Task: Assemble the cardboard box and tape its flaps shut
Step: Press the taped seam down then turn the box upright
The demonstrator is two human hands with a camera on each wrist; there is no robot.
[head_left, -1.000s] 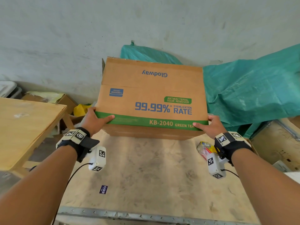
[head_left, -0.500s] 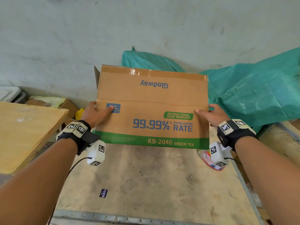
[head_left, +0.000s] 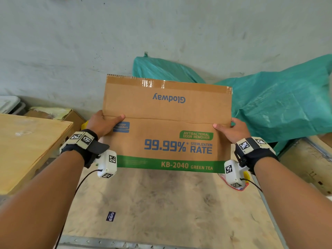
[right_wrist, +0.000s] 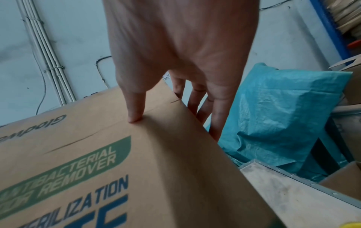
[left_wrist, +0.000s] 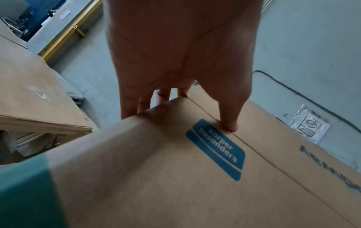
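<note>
The brown cardboard box with blue and green print hangs above the plywood worktable, its printed side facing me. Its upper flap stands up, with old shiny tape along the top edge. My left hand grips the box's left edge at the flap crease, its thumb on the front and the fingers round the side. My right hand grips the right edge the same way, thumb on the front.
A red and yellow packet lies on the worktable, half hidden by my right wrist. A wooden table stands to the left, and a green tarp covers things at the back right. A wall is close behind.
The box has tipped so its printed side faces me and its upper flap stands up. Both hands have slid from the bottom edge up to the flap crease.
</note>
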